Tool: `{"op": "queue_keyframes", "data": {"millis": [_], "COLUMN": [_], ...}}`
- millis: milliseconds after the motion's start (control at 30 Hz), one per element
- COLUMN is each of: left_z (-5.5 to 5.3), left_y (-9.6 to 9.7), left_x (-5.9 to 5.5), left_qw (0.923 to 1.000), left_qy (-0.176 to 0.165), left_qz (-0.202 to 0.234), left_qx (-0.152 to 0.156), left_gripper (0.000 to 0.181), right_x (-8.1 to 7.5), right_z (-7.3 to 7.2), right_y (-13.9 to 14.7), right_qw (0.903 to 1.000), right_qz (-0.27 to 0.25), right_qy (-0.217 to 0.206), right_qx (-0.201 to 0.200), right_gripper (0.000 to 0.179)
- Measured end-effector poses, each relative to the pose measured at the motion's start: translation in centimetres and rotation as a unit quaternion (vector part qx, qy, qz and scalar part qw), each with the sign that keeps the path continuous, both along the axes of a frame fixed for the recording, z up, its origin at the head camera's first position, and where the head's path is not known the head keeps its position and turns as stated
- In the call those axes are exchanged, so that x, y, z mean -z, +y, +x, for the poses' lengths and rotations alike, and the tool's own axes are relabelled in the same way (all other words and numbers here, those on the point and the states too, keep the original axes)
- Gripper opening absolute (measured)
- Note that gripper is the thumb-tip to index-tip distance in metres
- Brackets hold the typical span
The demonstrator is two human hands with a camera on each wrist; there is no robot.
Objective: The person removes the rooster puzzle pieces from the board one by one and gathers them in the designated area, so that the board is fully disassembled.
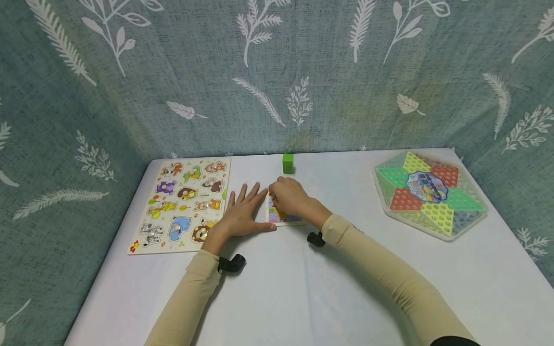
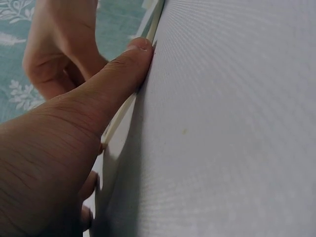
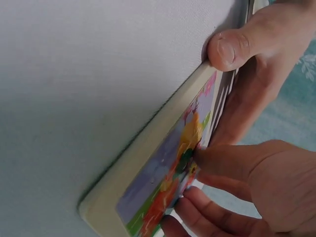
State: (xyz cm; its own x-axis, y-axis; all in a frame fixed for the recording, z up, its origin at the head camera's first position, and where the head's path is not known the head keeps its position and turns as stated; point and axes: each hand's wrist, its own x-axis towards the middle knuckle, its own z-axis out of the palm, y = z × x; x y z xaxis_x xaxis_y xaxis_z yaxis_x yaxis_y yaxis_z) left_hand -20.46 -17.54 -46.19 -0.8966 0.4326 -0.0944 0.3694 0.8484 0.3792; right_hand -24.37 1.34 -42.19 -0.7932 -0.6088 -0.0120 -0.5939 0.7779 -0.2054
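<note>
A small picture puzzle board (image 1: 285, 223) with a pale border lies flat in front of me, partly hidden by my right hand. My left hand (image 1: 241, 216) is spread at its left side, fingers straight, the thumb (image 3: 228, 52) against the border's near corner. My right hand (image 1: 291, 196) reaches over the board from the right with bent fingers. In the right wrist view, its thumb and fingertips pinch a small colourful puzzle piece (image 3: 188, 165) at the surface of the picture. The piece is mostly covered by the fingers.
An animal peg puzzle (image 1: 183, 206) lies at the left, partly under my left forearm. A green block (image 1: 287, 163) stands behind the small board. To the right sits a clear hexagonal box (image 1: 428, 194) with coloured triangles. A patterned cloth (image 1: 277, 96) rises at the table's back edge.
</note>
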Motion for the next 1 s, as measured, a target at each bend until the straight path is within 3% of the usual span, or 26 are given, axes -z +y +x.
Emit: {"op": "queue_keyframes", "data": {"millis": [267, 733, 1000], "left_z": [-0.04, -0.02, 0.03], "left_y": [-0.26, -0.15, -0.15], "left_x": [-0.05, 0.03, 0.13], "left_qw": [1.0000, 1.0000, 1.0000], "left_qy": [0.002, 0.000, 0.000], "left_qz": [0.005, 0.005, 0.001], "left_qx": [0.002, 0.004, 0.001], "left_gripper": [0.112, 0.112, 0.112], "right_x": [-0.64, -0.72, -0.57], "right_z": [-0.32, -0.51, -0.41], "right_y": [-0.58, 0.00, 0.34], "right_qw": [0.9991, 0.9989, 0.9992], "right_qz": [0.037, 0.001, -0.022], "right_qy": [-0.019, -0.047, -0.030], "right_qx": [-0.006, -0.001, -0.015], "right_gripper": [0.036, 0.035, 0.039]}}
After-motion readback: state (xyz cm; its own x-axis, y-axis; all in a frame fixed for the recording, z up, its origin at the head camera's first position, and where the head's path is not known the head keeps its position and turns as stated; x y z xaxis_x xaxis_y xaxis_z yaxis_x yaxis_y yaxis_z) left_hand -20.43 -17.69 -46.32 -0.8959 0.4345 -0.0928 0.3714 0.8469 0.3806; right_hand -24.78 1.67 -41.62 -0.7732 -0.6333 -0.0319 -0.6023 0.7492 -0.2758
